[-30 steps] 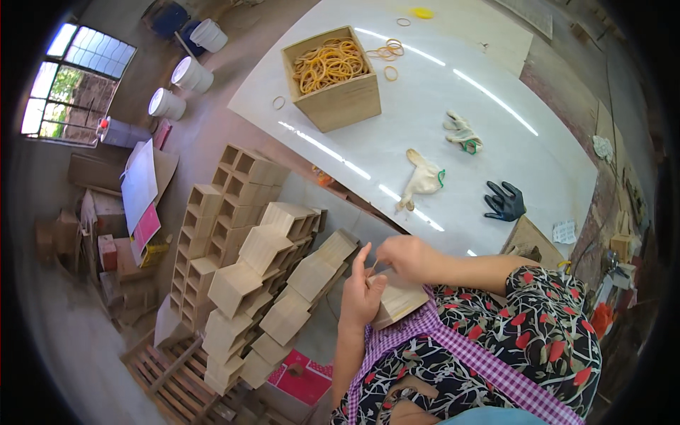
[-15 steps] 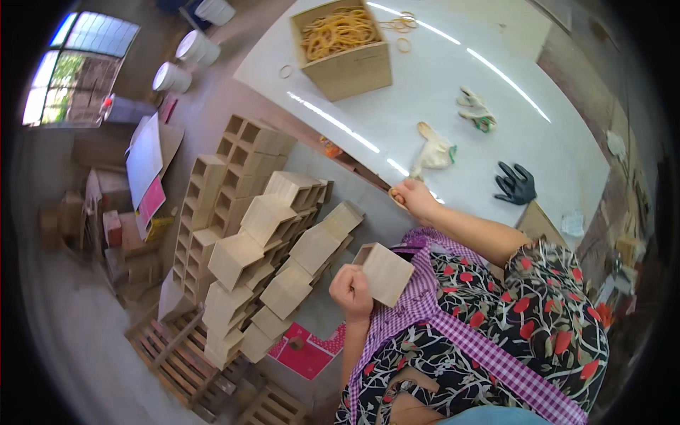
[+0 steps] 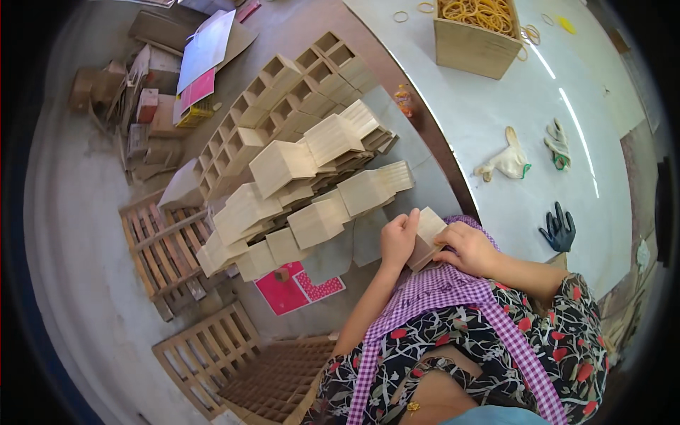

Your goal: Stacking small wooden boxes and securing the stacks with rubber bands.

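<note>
Close to my apron is a small open-ended wooden box (image 3: 430, 228), tilted, between my two hands. My left hand (image 3: 399, 241) grips it from the left, with the thumb up along its side. Bent fingers of my right hand (image 3: 470, 248) press on its right side near the lower edge. Whether a rubber band is under those fingers I cannot make out. Just beyond my left hand, similar wooden boxes (image 3: 316, 221) stand stacked in stepped rows. On the white table to the right sits a larger wooden box (image 3: 473, 48) full of yellow rubber bands (image 3: 483, 15).
White work gloves (image 3: 508, 157) and a black glove (image 3: 558, 228) lie on the table (image 3: 453, 92). Wooden pallets (image 3: 212, 354) rest on the floor at lower left, near a pink sheet (image 3: 282, 290). Cardboard and cartons (image 3: 168, 106) are piled at the far left.
My right hand has come from beside the table, where it held a yellow band, down to the small box. The box has been turned in my left hand. My view has swung left and down.
</note>
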### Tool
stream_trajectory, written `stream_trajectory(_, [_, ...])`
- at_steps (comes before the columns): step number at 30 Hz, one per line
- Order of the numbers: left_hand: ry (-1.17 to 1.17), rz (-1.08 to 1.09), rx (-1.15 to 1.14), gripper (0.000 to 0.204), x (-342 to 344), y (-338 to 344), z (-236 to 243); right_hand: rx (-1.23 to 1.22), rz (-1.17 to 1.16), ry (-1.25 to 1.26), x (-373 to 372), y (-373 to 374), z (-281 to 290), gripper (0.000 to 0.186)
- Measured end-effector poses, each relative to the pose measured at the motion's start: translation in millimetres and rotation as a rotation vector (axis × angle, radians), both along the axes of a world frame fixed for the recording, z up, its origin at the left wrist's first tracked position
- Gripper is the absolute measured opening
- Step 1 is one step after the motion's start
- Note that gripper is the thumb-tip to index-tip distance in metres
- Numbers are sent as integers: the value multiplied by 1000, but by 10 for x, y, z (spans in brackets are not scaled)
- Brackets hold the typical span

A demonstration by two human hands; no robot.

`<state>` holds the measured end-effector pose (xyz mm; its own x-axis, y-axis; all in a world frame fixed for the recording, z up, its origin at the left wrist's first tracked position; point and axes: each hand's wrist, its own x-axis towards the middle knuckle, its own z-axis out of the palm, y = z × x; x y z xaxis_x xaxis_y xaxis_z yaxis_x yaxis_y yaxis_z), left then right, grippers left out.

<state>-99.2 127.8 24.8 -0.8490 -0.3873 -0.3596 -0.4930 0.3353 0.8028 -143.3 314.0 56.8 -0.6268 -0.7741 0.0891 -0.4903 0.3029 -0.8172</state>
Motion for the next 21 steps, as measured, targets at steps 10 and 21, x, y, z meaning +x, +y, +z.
stream_trajectory(10, [-28, 5, 88, 53, -88, 75, -141, -78, 205, 78, -84, -138, 26, 25])
stream_trajectory(21, [221, 773, 1258, 78, 103, -522, 75, 165, -133, 864, -1409, 333, 1257, 18])
